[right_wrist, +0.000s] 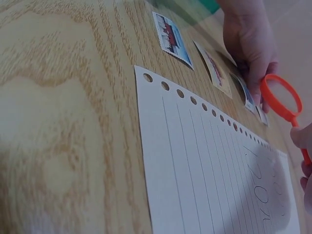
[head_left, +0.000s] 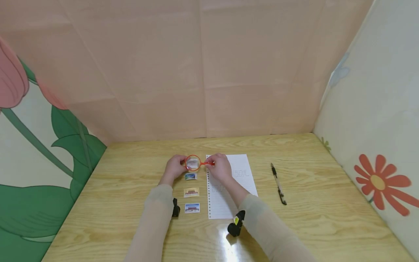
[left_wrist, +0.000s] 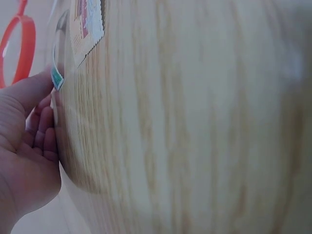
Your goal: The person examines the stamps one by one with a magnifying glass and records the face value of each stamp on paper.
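Observation:
In the head view my right hand (head_left: 220,168) grips the handle of a red-rimmed magnifying glass (head_left: 202,163). Its round lens hangs over the topmost stamp (head_left: 192,163), a pale one seen through the glass. My left hand (head_left: 174,168) is at that stamp's left edge, beside the lens rim. In the right wrist view the left thumb and fingers (right_wrist: 257,87) point down at the stamps; whether they pinch or press one is unclear. Below lie a blue-green stamp (head_left: 191,176), a yellowish stamp (head_left: 191,192) and a blue stamp with a red building (head_left: 192,208), in a column.
A lined sheet (head_left: 242,162) with punched holes and handwriting lies right of the stamps, under my right forearm. Farther right lies a black pen (head_left: 277,182). The wood-grain table (head_left: 314,218) meets a pink backdrop (head_left: 203,91) behind and patterned walls at the sides.

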A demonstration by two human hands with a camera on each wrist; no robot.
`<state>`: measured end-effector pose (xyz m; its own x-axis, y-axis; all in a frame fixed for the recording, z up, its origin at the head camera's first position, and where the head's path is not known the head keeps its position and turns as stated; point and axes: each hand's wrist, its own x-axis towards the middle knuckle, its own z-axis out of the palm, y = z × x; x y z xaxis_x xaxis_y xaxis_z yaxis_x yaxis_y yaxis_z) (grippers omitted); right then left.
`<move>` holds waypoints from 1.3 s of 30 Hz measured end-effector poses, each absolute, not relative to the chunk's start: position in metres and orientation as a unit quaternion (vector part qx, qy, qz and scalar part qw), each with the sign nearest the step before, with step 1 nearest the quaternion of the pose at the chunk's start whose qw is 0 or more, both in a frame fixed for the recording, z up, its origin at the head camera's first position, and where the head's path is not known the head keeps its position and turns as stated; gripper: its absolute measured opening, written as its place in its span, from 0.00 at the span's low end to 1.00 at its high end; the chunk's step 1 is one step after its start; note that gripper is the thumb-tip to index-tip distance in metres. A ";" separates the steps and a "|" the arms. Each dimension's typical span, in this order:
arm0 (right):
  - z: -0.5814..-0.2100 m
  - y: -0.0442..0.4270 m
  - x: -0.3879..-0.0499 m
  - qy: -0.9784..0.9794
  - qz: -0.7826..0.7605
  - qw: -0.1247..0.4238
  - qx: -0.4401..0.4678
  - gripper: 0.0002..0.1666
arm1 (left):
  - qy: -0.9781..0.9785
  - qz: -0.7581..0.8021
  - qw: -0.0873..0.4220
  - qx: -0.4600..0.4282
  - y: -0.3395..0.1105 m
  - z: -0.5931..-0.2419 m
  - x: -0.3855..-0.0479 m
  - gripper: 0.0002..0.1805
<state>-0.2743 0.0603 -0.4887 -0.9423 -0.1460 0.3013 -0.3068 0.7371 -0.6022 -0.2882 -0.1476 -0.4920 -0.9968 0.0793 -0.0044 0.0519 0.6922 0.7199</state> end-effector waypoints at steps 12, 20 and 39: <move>-0.486 0.062 -0.273 -0.922 0.349 0.114 0.125 0.04 | 0.919 0.393 0.018 0.037 -0.148 -0.492 -0.288 0.22; -0.483 0.091 -0.268 -0.897 0.389 0.140 0.157 0.03 | 0.913 0.406 0.015 0.041 -0.150 -0.490 -0.285 0.19; -0.486 0.259 -0.239 -0.896 0.372 0.210 0.123 0.05 | 0.916 0.399 0.025 0.032 -0.152 -0.490 -0.284 0.19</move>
